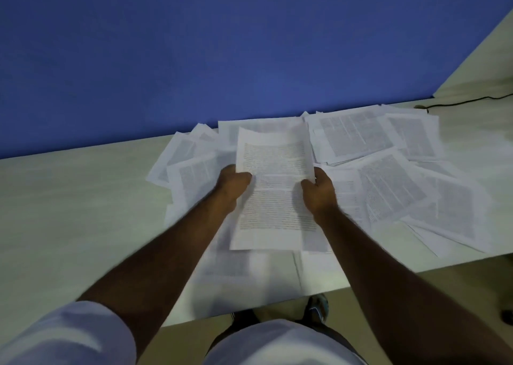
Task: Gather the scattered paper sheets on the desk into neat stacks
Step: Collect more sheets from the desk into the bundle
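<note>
- Over the middle of the desk (69, 198), both hands grip one printed sheet (274, 187) by its side edges.
- Left hand (231, 183) pinches the left edge, thumb on top.
- Right hand (319, 188) curls round the right edge.
- Loose sheets (388, 170) lie overlapping all around it, blue wall (194, 45) behind.

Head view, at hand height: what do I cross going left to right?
Bare pale desk top → scattered printed sheets on the left → left hand → held printed white sheets → right hand → scattered printed sheets on the right.
</note>
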